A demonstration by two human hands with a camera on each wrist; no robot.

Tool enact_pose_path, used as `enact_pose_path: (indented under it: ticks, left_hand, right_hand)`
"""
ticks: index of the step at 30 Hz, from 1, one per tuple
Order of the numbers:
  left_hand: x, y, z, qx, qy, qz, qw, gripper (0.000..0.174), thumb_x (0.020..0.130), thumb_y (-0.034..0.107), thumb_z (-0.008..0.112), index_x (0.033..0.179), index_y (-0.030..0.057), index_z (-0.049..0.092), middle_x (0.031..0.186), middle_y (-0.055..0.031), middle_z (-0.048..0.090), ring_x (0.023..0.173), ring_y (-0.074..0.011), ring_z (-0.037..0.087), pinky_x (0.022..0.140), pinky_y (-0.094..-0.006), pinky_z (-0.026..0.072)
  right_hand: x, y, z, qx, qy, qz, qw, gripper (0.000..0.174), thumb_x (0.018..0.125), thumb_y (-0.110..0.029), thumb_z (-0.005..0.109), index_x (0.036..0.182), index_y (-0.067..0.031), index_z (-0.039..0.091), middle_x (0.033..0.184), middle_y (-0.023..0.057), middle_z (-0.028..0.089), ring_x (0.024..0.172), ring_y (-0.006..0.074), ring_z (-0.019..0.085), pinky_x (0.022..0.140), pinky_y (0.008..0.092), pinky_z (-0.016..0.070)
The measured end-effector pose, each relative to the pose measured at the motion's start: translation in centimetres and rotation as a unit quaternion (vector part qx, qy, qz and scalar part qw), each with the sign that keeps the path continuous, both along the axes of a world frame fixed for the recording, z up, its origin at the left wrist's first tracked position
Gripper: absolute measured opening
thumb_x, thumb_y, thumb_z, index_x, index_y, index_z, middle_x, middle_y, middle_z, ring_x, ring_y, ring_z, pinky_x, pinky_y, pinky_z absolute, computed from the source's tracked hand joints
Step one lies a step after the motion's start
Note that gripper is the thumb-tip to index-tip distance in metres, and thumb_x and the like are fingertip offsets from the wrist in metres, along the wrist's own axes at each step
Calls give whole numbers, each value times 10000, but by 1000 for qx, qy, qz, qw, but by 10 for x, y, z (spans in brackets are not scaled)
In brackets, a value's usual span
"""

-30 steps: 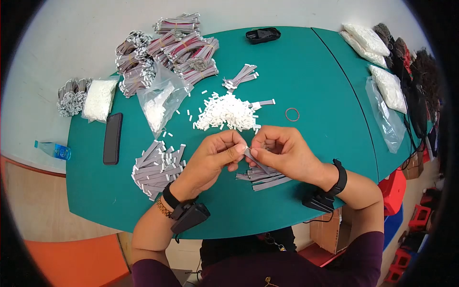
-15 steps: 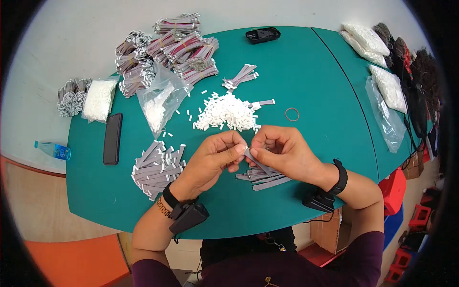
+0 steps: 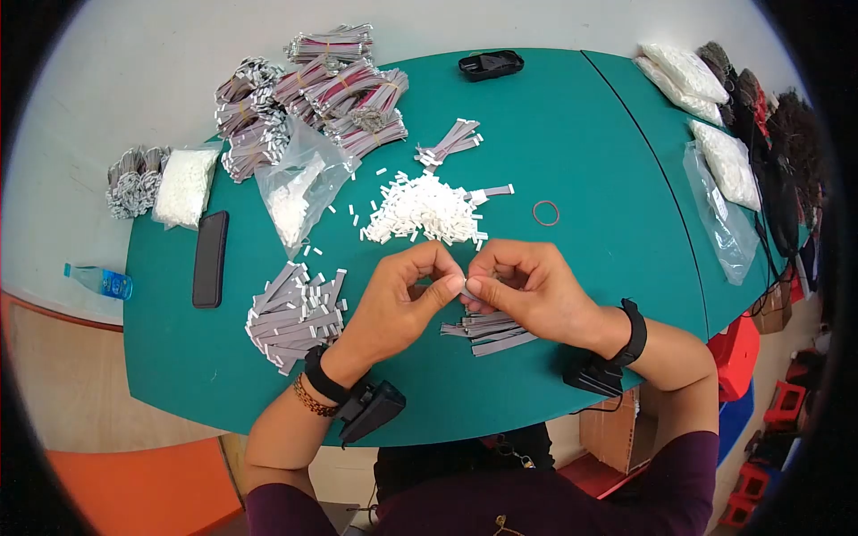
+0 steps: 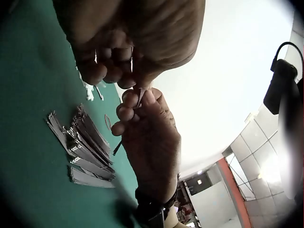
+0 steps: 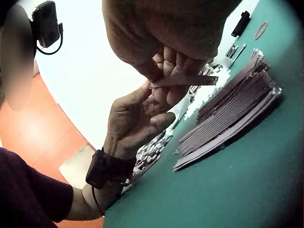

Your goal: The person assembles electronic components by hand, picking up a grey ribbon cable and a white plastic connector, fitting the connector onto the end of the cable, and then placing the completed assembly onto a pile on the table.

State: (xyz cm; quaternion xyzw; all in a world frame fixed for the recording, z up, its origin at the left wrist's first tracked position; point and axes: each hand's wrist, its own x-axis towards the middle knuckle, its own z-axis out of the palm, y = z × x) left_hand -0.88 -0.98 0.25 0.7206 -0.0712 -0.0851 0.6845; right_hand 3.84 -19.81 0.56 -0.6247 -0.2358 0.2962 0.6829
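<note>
In the head view my left hand (image 3: pixel 399 290) and right hand (image 3: pixel 536 286) meet fingertip to fingertip above the table. The right hand pinches a short grey ribbon cable (image 5: pixel 192 80) between thumb and fingers; its free end sticks out past them in the right wrist view. At the cable's other end, the left thumb and index finger pinch a small white connector, mostly hidden by the fingertips. Below the right hand lies a stack of grey ribbon cables (image 3: pixel 500 342). A heap of loose white connectors (image 3: pixel 424 210) is just beyond the hands.
Ribbon cables with white ends (image 3: pixel 295 313) are piled left of the left hand. Farther back are bundled cables (image 3: pixel 344 85), an open plastic bag (image 3: pixel 299 192) and a phone (image 3: pixel 211 259). A red rubber band (image 3: pixel 546 213) lies right of the heap on the green table (image 3: pixel 608 179).
The left hand has turned slightly, its wrist shifting right, and both hands' fingertips are closer together. Less of the grey cable shows between them in the head view.
</note>
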Motion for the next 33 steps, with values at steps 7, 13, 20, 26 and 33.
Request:
enact_pose_path:
  ticks: [7,13,20,26,33]
  left_hand:
    - [1,1,2,20,-10,19,1000,181,891,200,597,838,37,538,735,20,500,645,-46,436,561,-188,356]
    - [5,7,-2,-80,41,16,996,164,906,203,570,870,44,549,752,7,528,649,-53,459,563,-196,383]
    - [6,3,4,-39,62,-11,997,149,910,185,566,896,37,567,785,-15,576,650,-58,496,569,-195,408]
    - [7,13,5,-41,21,36,998,139,885,159,607,854,26,577,733,-10,575,606,-57,488,552,-188,400]
    - [5,6,2,52,-90,120,987,128,870,132,625,859,4,613,721,-33,608,641,-70,541,569,-205,429]
  right_hand:
    - [2,1,3,-7,21,-2,1000,103,904,-90,564,856,1,560,774,20,611,716,55,584,616,192,481]
    - [6,0,9,-27,44,4,999,122,909,-120,565,870,-5,555,779,20,621,644,47,563,576,189,470]
    - [6,-1,6,-24,8,10,1000,118,913,-119,556,886,-4,545,767,8,609,602,33,529,524,185,440]
    - [7,-2,8,-90,-43,39,994,200,920,-145,549,771,-14,574,628,-10,570,513,25,454,448,204,360]
    - [7,-2,16,-73,-210,-4,975,178,892,-131,573,765,-8,593,577,24,579,489,92,512,467,259,408]
